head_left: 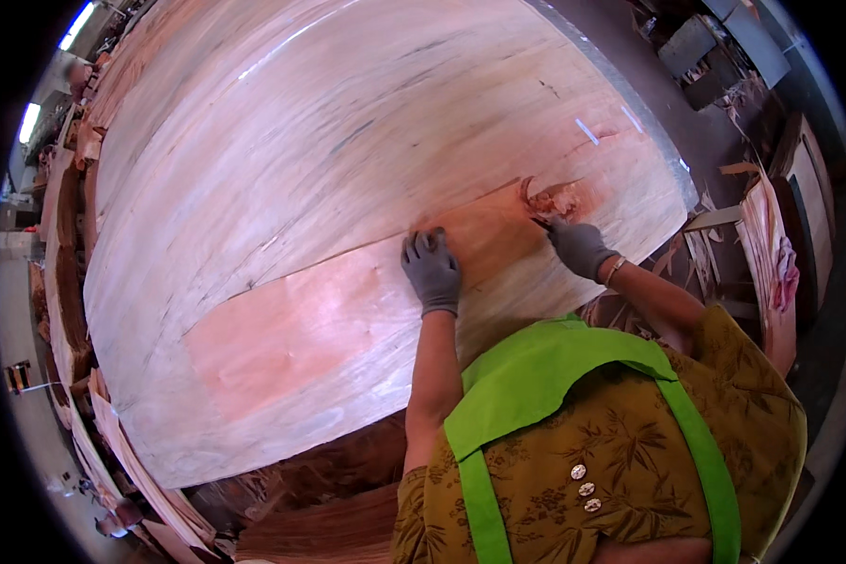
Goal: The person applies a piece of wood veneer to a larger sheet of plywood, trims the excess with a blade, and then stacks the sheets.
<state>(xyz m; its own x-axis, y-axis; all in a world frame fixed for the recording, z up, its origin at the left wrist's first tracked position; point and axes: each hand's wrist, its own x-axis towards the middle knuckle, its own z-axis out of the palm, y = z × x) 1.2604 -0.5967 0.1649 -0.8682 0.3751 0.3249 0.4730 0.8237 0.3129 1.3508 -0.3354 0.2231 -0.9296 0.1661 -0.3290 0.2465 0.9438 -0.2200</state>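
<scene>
No words, labels, numbers or signs can be read on the large pale wood sheet [301,160], the orange-pink strip [296,329] or the green apron [555,371].

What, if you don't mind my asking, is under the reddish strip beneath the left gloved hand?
The large pale sheet shows around the reddish strip, apparently continuing beneath it. The part directly under the strip is covered and cannot be seen.
</scene>
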